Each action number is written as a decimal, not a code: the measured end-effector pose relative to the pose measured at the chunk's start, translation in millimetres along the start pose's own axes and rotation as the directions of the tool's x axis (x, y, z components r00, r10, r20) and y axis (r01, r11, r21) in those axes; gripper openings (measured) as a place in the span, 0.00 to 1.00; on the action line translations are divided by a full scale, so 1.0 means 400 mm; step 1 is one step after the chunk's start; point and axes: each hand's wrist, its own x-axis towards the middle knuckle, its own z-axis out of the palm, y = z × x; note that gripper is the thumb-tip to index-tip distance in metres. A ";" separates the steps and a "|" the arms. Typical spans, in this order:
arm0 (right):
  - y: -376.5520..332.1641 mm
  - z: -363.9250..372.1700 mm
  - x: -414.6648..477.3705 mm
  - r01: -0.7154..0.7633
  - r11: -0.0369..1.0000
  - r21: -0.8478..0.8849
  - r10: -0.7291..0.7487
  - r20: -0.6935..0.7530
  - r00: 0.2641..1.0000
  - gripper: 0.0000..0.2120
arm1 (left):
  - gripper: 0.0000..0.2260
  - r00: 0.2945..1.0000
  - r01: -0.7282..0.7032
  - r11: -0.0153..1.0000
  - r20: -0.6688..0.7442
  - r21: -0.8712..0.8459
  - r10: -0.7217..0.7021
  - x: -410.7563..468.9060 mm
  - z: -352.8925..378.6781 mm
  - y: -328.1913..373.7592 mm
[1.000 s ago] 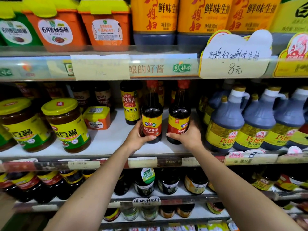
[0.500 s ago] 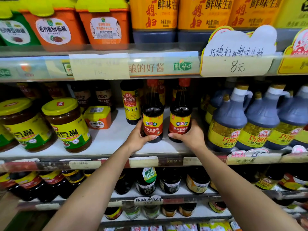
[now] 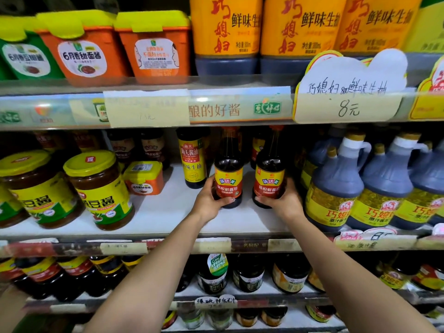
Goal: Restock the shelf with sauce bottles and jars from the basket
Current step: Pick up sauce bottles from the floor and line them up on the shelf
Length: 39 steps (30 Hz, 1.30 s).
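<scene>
Two dark soy sauce bottles with red caps and red-yellow labels stand upright side by side on the middle shelf (image 3: 168, 212). My left hand (image 3: 211, 200) grips the base of the left bottle (image 3: 228, 174), thumb across its front. My right hand (image 3: 283, 203) grips the base of the right bottle (image 3: 270, 174) the same way. Both bottle bottoms rest on or just above the white shelf board. The basket is out of view.
A taller dark bottle with a yellow label (image 3: 193, 159) stands just left of the pair. Large dark jugs (image 3: 336, 186) crowd the right. Yellow-lidded bean paste jars (image 3: 98, 188) and a small orange tub (image 3: 144, 177) sit on the left. More bottles stand behind.
Both hands have pushed the two bottles a little deeper onto the shelf, keeping their grip. The view has shifted slightly downward.
</scene>
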 end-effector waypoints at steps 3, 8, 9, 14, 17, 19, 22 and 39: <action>0.004 -0.001 0.020 -0.005 0.999 0.046 0.004 0.012 1.000 0.42 | 0.31 0.999 0.001 1.000 -0.045 0.004 -0.001 0.027 0.024 0.000; 0.018 0.007 0.061 -0.012 0.998 0.069 0.015 -0.042 0.999 0.41 | 0.28 0.997 -0.016 0.999 -0.078 -0.034 0.014 0.066 0.054 -0.004; 0.020 0.010 0.069 -0.027 0.997 0.072 0.032 -0.061 0.998 0.42 | 0.28 0.997 -0.024 0.999 -0.074 -0.031 0.021 0.074 0.053 -0.006; 0.029 0.021 0.105 -0.041 0.998 0.051 0.046 -0.094 0.994 0.39 | 0.28 0.993 -0.058 0.998 -0.104 0.002 0.058 0.102 0.058 -0.020; 0.030 0.024 0.114 -0.026 0.999 0.042 0.030 -0.090 0.995 0.37 | 0.28 0.989 -0.075 0.996 -0.125 0.046 0.080 0.116 0.062 -0.028; 0.030 0.027 0.121 -0.012 0.999 0.033 0.015 -0.090 0.996 0.36 | 0.28 0.987 -0.087 0.994 -0.129 0.060 0.094 0.127 0.063 -0.033; 0.030 0.033 0.126 0.000 1.000 0.011 0.001 -0.098 0.995 0.36 | 0.28 0.983 -0.109 0.992 -0.140 0.062 0.117 0.136 0.064 -0.039; 0.040 0.042 0.135 0.029 0.999 -0.029 -0.032 -0.128 0.991 0.35 | 0.29 0.976 -0.116 0.992 -0.178 0.049 0.123 0.153 0.077 -0.054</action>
